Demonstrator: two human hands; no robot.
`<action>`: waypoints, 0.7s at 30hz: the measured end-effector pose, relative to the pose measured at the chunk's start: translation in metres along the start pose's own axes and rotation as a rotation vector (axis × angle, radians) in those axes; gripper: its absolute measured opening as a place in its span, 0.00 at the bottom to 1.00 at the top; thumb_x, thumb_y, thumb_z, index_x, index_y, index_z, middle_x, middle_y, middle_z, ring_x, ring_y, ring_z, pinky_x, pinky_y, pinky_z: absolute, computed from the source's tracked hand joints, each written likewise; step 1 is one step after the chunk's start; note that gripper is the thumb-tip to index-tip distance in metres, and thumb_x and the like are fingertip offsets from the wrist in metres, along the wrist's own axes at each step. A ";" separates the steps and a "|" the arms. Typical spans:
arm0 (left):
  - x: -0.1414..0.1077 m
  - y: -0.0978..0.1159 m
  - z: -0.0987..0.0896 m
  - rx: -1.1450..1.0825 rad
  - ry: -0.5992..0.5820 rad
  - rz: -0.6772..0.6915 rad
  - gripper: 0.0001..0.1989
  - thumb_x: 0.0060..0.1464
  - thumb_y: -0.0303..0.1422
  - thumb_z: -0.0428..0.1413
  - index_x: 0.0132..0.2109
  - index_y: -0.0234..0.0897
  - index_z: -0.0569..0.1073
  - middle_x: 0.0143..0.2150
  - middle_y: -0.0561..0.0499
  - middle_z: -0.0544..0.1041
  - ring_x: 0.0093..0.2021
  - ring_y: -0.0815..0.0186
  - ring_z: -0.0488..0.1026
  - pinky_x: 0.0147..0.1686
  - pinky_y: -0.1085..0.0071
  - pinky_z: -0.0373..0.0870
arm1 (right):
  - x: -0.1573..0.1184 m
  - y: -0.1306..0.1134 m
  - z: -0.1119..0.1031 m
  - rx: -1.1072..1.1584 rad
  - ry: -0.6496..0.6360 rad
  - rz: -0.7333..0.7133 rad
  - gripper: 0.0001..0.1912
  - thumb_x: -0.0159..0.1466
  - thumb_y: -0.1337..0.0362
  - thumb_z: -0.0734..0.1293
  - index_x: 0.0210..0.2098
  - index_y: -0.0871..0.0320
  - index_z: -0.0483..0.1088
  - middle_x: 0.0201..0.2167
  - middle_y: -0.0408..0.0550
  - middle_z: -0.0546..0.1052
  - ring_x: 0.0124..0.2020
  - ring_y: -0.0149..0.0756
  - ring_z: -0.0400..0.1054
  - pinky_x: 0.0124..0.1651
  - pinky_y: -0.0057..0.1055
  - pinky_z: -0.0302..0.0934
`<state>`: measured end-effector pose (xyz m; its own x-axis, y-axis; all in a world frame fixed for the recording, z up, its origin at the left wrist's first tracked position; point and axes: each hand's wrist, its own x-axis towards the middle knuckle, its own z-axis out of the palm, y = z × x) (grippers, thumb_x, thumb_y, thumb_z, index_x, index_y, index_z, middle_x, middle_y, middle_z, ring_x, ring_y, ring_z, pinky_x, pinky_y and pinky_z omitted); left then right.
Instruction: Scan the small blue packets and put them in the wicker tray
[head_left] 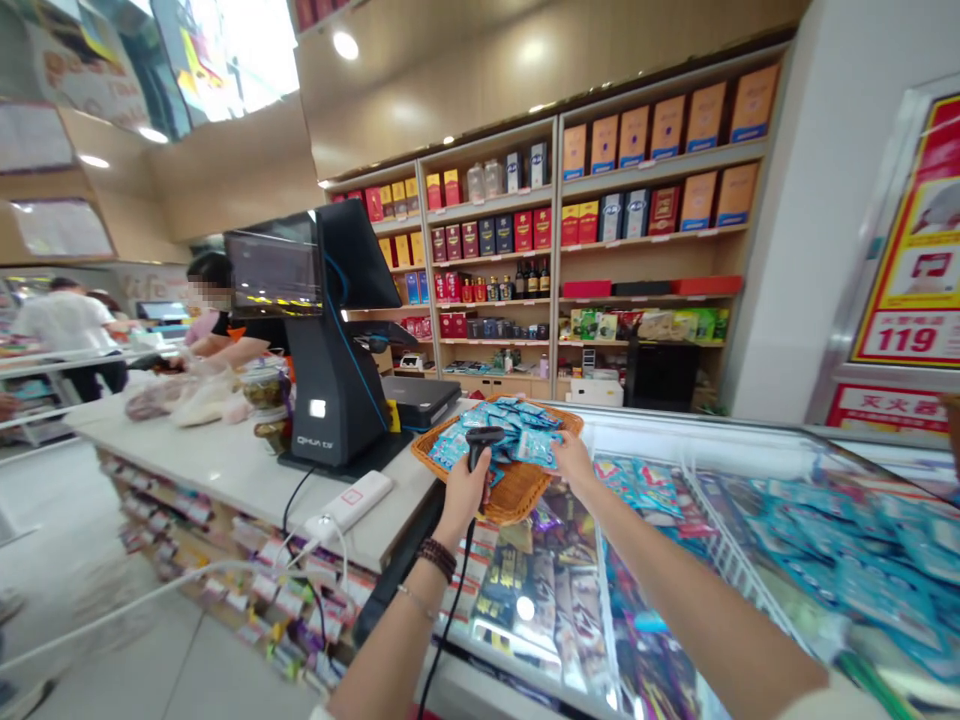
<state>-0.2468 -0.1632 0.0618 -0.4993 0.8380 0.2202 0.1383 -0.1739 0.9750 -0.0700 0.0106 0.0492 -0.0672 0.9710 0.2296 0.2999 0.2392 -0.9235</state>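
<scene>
Our left hand [465, 492] grips scanner [484, 445]; our right hand [574, 460] pinches blue packet [538, 448]. Narrow gap between, just above wicker tray [517, 500] rim, freezer glass [675, 600] below.

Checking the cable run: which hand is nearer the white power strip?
Left. The left hand, holding a barcode scanner, is right of the power strip; the right hand is farther right, at the wicker tray.
</scene>
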 end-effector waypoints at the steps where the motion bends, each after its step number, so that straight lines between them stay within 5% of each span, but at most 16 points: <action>1: -0.004 0.002 0.004 -0.019 -0.040 0.003 0.36 0.59 0.70 0.72 0.32 0.46 0.69 0.21 0.57 0.70 0.17 0.66 0.67 0.21 0.69 0.62 | -0.004 -0.001 -0.011 0.065 -0.002 0.071 0.12 0.67 0.61 0.75 0.50 0.51 0.83 0.44 0.51 0.88 0.46 0.51 0.88 0.43 0.44 0.88; 3: -0.014 0.003 0.015 -0.044 -0.124 0.012 0.37 0.57 0.71 0.73 0.32 0.46 0.69 0.23 0.58 0.71 0.17 0.68 0.66 0.20 0.70 0.61 | -0.012 -0.002 -0.034 0.172 -0.002 0.178 0.11 0.67 0.62 0.75 0.49 0.51 0.82 0.42 0.48 0.86 0.43 0.47 0.86 0.40 0.42 0.87; 10: -0.038 0.014 0.042 -0.022 -0.394 0.090 0.40 0.55 0.76 0.70 0.32 0.44 0.71 0.22 0.57 0.70 0.18 0.69 0.64 0.20 0.70 0.60 | -0.035 -0.002 -0.094 0.255 -0.004 0.195 0.11 0.65 0.66 0.79 0.46 0.52 0.79 0.34 0.43 0.80 0.37 0.41 0.81 0.38 0.39 0.86; 21: -0.062 0.045 0.049 0.024 -0.460 0.088 0.38 0.54 0.73 0.71 0.34 0.44 0.72 0.25 0.58 0.70 0.19 0.69 0.66 0.21 0.71 0.59 | -0.042 -0.001 -0.125 0.311 0.078 0.196 0.10 0.63 0.67 0.80 0.43 0.52 0.81 0.27 0.36 0.70 0.31 0.36 0.71 0.34 0.35 0.85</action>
<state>-0.1672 -0.1976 0.0905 -0.0543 0.9639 0.2606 0.1854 -0.2467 0.9512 0.0518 -0.0312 0.0793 0.0392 0.9980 0.0505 -0.0043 0.0507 -0.9987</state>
